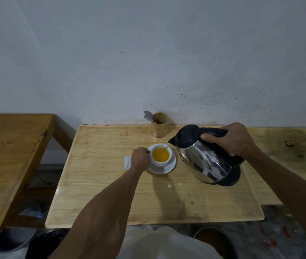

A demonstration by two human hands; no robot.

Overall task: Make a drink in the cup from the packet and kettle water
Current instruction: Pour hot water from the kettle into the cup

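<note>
A white cup (162, 161) holding yellow-orange liquid stands on a white saucer (169, 168) in the middle of the light wooden table (111, 193). My left hand (139, 159) grips the cup's handle on its left side. My right hand (230, 139) holds the black handle of a steel kettle (204, 161), which is tilted left with its spout just above the cup's far rim. A thin stream of water runs from the spout into the cup. A white packet (127, 162) lies flat on the table just left of my left hand.
A wooden holder (160, 126) with spoons (148, 115) stands at the table's back edge against the wall. A darker wooden table (8, 156) is to the left, another wooden surface (288, 146) to the right. A dark round bin (215, 240) sits on the floor below.
</note>
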